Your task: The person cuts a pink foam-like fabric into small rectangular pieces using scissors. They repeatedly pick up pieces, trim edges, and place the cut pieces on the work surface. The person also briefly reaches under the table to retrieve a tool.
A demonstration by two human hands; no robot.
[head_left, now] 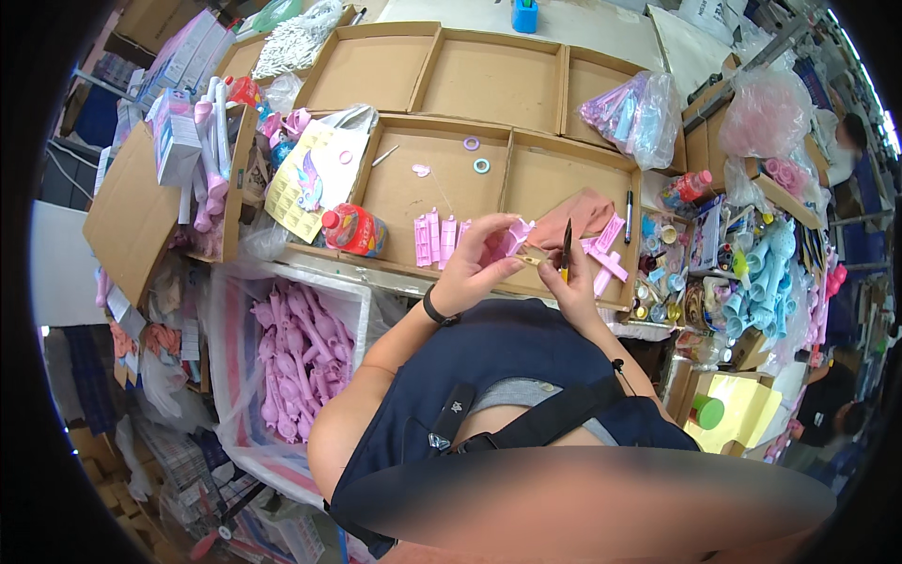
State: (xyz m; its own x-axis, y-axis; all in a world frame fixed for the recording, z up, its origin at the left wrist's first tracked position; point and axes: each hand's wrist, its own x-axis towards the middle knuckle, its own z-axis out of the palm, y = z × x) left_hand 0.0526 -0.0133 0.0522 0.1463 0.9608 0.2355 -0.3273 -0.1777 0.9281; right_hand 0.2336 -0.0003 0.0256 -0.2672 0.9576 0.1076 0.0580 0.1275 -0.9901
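Observation:
My left hand (477, 261) is closed on a small pink plastic part (516, 235), held up above the front edge of a cardboard tray. In my right hand (573, 289) is a slim tool with a dark pointed tip and yellow sides (566, 246), pointing away from me. Between the fingertips of both hands sits a small yellowish piece (534, 255), too small to name. Several pink plastic parts (433, 238) stand in a row beside my left hand. More pink parts (609, 265) lie right of my right hand, near a brownish-pink cloth (584, 212).
The cardboard tray (442, 193) also holds two rings (481, 166) and a white stick (385, 155). A red bottle (354, 229) stands at its left. Below left, a lined bin holds pink parts (299, 357). Jars and light-blue pieces (763, 273) crowd the right.

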